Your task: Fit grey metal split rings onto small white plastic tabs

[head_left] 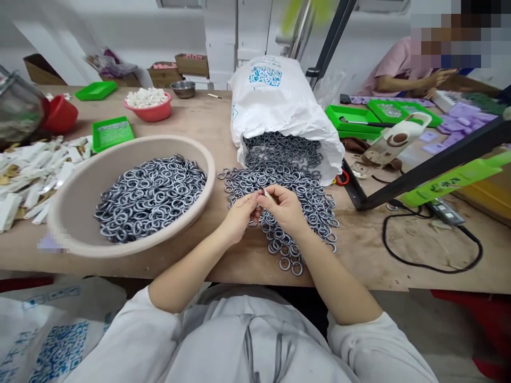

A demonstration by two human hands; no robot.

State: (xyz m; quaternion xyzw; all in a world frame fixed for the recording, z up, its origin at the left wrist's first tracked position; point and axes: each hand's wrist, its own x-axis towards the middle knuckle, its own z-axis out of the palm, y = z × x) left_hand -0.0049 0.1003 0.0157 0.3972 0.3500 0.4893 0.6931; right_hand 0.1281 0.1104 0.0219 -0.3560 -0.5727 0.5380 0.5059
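Fingertips together, my left hand [242,215] and my right hand [286,208] meet over a loose pile of dark grey rings [293,234]. Both are closed in a pinch. A small dark bit shows between the fingertips, and a pale sliver lies along my right thumb; what they are I cannot make out. Behind the hands, a white sack [275,103] lies on its side, its mouth towards me with rings spilling out. To the left stands a wide beige basin [72,213], partly filled with the same kind of rings.
White strips [38,175] are heaped at the left. Beyond the basin sit a green tray [114,134] and a red bowl [167,109] of white pieces. A black frame [399,183], a clear bottle [393,143] and a cable [431,271] occupy the right. Another person [399,69] works at the back right.
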